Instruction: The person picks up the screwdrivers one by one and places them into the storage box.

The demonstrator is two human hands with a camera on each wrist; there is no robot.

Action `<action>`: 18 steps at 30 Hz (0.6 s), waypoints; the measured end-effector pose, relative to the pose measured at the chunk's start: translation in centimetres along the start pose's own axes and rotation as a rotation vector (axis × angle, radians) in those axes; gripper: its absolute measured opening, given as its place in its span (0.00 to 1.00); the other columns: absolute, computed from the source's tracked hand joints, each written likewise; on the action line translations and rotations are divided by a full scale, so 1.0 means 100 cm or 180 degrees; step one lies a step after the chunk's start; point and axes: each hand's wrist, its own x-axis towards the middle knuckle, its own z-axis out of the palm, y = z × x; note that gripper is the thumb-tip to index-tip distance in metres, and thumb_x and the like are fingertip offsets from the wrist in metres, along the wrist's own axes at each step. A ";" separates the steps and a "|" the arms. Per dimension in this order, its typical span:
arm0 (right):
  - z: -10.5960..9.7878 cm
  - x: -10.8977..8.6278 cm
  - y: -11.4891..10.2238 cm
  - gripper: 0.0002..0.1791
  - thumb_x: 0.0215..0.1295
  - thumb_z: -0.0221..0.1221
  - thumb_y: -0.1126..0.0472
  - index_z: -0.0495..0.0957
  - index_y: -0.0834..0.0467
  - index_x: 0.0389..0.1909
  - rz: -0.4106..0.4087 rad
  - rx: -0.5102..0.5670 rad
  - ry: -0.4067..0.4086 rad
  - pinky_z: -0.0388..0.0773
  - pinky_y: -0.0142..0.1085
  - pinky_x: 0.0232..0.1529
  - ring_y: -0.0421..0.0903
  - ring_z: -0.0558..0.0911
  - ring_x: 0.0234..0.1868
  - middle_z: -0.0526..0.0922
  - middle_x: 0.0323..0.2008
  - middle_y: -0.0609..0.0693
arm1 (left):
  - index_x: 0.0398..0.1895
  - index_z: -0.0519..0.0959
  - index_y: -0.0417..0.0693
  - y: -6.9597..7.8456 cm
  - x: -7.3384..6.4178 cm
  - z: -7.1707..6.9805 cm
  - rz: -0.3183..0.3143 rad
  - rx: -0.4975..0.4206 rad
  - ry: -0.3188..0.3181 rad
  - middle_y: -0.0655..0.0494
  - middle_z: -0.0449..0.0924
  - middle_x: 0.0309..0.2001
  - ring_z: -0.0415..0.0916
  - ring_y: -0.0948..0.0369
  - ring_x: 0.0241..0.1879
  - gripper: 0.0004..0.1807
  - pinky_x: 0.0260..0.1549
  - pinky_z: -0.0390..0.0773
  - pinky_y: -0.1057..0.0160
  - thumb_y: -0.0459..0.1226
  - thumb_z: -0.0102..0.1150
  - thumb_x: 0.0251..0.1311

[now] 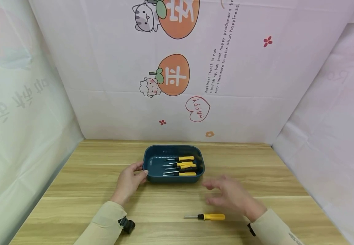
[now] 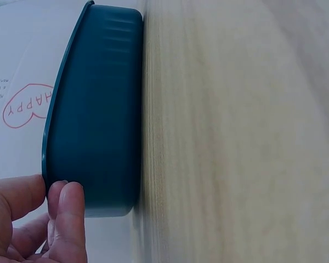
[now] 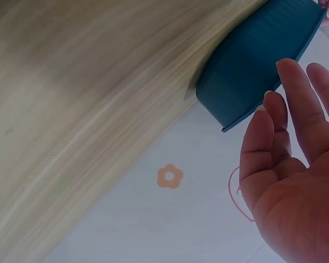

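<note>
A dark teal plastic box [image 1: 164, 180] stands on the table, with several small yellow-and-black screwdrivers [image 1: 187, 174] lying in its right half. At its left end my left hand [image 1: 127, 182] pinches the rim between thumb and fingers; the left wrist view shows this grip on the box wall [image 2: 96, 109]. My right hand [image 1: 230, 194], blurred in the head view, is off the box's near right corner with fingers loosely bent and nothing in them. Nearer to me, a single yellow-handled screwdriver [image 1: 214, 216] lies on the table, its shaft pointing left.
The wood-grain table [image 1: 103, 160] ends at a white printed cloth [image 1: 118, 115] hanging behind it. White cloth [image 1: 333, 119] also hangs on the right and left sides. A dark wrist device [image 1: 127, 225] sits on the left sleeve.
</note>
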 end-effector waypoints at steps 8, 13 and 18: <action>0.002 -0.005 -0.001 0.29 0.60 0.74 0.44 0.84 0.49 0.61 -0.0035 -0.0067 -0.0126 0.82 0.51 0.60 0.36 0.84 0.52 0.88 0.54 0.37 | 0.72 0.73 0.36 -0.001 0.000 0.000 0.0021 -0.0002 -0.0020 0.38 0.77 0.62 0.88 0.51 0.47 0.27 0.43 0.90 0.61 0.34 0.62 0.71; 0.005 -0.009 0.001 0.28 0.58 0.74 0.44 0.85 0.50 0.58 -0.0052 -0.0006 -0.0155 0.74 0.60 0.68 0.35 0.85 0.50 0.88 0.54 0.38 | 0.72 0.72 0.36 -0.002 0.000 0.000 0.0028 -0.0005 -0.0030 0.38 0.76 0.62 0.88 0.51 0.47 0.28 0.44 0.90 0.61 0.35 0.62 0.71; 0.008 -0.015 0.002 0.28 0.56 0.75 0.43 0.86 0.48 0.56 -0.0144 -0.0089 -0.0123 0.78 0.55 0.63 0.34 0.84 0.48 0.90 0.49 0.39 | 0.72 0.72 0.36 -0.002 0.000 0.000 0.0047 -0.0030 -0.0034 0.37 0.76 0.62 0.88 0.51 0.47 0.28 0.44 0.90 0.61 0.34 0.62 0.71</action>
